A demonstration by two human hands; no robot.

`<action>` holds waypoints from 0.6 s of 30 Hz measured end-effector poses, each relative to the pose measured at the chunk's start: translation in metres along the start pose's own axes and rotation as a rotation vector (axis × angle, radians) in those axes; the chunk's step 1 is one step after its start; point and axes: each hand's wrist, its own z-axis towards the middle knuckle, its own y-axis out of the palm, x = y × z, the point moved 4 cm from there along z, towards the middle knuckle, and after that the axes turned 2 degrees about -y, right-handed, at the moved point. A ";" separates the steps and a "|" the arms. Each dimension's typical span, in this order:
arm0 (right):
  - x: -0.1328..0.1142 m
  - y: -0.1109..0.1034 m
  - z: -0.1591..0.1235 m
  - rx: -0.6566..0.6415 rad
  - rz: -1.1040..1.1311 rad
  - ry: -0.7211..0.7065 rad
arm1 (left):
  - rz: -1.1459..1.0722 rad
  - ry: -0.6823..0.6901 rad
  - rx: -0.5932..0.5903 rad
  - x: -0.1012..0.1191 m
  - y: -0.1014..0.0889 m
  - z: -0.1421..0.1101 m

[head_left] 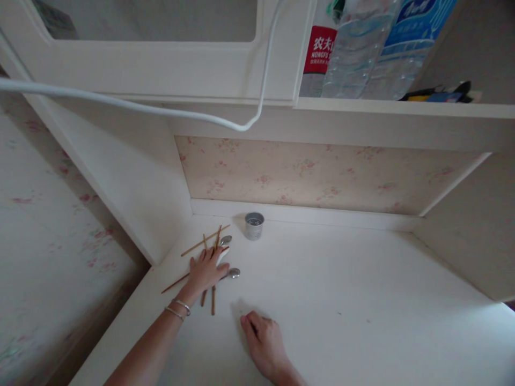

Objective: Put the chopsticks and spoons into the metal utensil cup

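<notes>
My left hand (204, 273), with two bangles on the wrist, lies over a loose pile of wooden chopsticks (213, 303) on the white desk. Its fingers are spread and touch the pile, hiding part of it. Two metal spoons poke out beside it: an upper spoon (226, 240) past the fingertips and a lower spoon (234, 273) by the thumb. A small white piece (222, 255) shows at the fingers; its kind is unclear. My right hand (265, 343) rests closed on the desk nearer to me, apart from the utensils, with nothing visible in it.
A grey metal cup with holes (254, 230) stands upright behind the pile, near the back ledge. Overhead, a shelf (402, 110) bears plastic water bottles (358, 59). A white cable (161, 110) hangs across the cupboard front. Side panels (120, 177) bound the desk.
</notes>
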 end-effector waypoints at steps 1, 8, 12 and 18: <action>0.000 0.000 -0.001 -0.003 -0.010 -0.003 | -0.003 0.000 0.010 0.002 0.001 -0.007; -0.001 -0.001 -0.001 -0.015 -0.073 -0.013 | 0.001 0.015 0.059 0.002 0.001 -0.012; -0.003 -0.003 -0.001 -0.027 -0.084 0.002 | -0.003 -0.002 0.090 -0.014 -0.012 0.014; -0.003 -0.005 -0.002 -0.009 -0.076 0.014 | -0.048 -0.040 -0.073 -0.036 -0.012 0.033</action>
